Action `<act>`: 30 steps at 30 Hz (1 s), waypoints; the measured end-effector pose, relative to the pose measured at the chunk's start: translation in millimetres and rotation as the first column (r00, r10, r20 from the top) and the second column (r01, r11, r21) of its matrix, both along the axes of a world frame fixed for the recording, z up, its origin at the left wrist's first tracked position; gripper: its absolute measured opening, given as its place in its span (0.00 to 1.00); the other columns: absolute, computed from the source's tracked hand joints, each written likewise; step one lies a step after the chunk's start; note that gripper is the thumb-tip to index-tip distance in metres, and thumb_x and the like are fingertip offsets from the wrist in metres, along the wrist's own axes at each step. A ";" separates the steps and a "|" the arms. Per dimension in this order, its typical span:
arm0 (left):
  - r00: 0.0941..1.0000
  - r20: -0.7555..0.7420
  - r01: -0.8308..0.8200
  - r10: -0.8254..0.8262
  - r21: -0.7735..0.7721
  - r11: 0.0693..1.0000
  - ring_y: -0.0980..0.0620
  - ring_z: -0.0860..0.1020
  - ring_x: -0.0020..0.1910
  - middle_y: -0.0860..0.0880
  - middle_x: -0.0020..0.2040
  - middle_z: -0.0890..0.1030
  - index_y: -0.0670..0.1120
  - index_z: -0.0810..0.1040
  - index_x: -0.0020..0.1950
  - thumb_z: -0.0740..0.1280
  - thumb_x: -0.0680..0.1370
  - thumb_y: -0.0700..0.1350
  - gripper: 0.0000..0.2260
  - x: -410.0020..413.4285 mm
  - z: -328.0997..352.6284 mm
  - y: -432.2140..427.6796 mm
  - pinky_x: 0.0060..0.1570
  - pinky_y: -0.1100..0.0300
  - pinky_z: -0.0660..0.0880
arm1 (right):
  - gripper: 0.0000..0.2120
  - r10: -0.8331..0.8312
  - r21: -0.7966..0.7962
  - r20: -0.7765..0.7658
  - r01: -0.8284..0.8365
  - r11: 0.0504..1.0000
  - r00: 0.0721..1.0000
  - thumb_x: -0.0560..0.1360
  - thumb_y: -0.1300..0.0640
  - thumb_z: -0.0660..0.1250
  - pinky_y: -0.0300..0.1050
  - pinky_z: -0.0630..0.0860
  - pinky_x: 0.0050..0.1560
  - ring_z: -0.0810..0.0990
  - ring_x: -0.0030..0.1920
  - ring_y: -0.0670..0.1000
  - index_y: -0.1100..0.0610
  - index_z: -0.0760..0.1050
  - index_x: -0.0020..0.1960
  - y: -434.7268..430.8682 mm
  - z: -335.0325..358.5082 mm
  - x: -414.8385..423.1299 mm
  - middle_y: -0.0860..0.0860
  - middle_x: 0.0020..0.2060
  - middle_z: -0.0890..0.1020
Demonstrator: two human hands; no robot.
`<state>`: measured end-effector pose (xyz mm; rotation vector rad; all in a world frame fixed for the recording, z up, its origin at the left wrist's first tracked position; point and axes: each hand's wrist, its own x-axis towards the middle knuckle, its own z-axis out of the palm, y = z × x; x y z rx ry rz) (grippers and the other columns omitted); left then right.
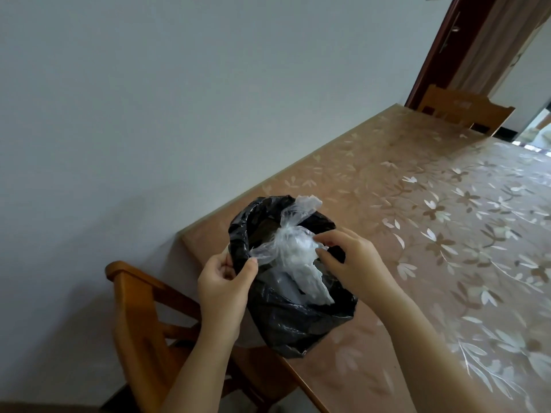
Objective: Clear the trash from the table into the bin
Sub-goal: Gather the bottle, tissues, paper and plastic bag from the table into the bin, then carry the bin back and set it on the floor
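Observation:
A small bin lined with a black bag (286,320) stands on the table (417,219) near its left corner. A crumpled clear plastic bag (295,248) holding white scraps sticks up out of the bin's mouth. My left hand (223,287) pinches the black liner's near-left rim together with a corner of the clear bag. My right hand (351,260) presses its fingertips on the clear bag from the right side. The bin's body is hidden under the liner.
The table carries a brown floral cover and runs along a grey wall. One wooden chair (155,329) stands at the near left corner, another wooden chair (465,110) at the far end by a dark red door frame (438,46).

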<state>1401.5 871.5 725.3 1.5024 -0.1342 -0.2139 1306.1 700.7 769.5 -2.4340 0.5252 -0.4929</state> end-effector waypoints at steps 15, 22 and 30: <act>0.976 -0.041 0.215 -0.216 -0.031 0.976 0.51 0.76 0.34 0.47 0.35 0.76 0.46 0.75 0.39 0.71 0.70 0.42 0.05 -78.2 -14.5 -14.5 0.34 0.57 0.76 | 0.06 -0.485 -0.088 0.063 0.489 0.868 0.872 0.72 0.58 0.68 0.44 0.70 0.44 0.77 0.45 0.52 0.57 0.79 0.48 27.7 -36.7 -166.4 0.51 0.43 0.80; 0.941 -0.002 0.337 -0.337 -0.035 0.941 0.45 0.76 0.36 0.46 0.36 0.76 0.47 0.75 0.40 0.71 0.69 0.43 0.05 -167.3 0.0 -26.3 0.37 0.52 0.77 | 0.09 -0.603 -0.183 0.066 0.604 0.776 0.795 0.70 0.60 0.70 0.48 0.76 0.44 0.78 0.46 0.55 0.59 0.78 0.50 40.6 -35.3 -282.7 0.55 0.45 0.81; 0.854 0.066 0.518 -0.516 -0.017 0.855 0.52 0.73 0.32 0.51 0.32 0.74 0.48 0.74 0.38 0.71 0.70 0.42 0.06 -332.0 11.5 -40.3 0.32 0.57 0.74 | 0.09 -0.772 -0.178 0.092 0.774 0.608 0.628 0.69 0.61 0.70 0.45 0.74 0.47 0.79 0.45 0.56 0.59 0.79 0.49 78.7 -32.7 -475.5 0.55 0.43 0.82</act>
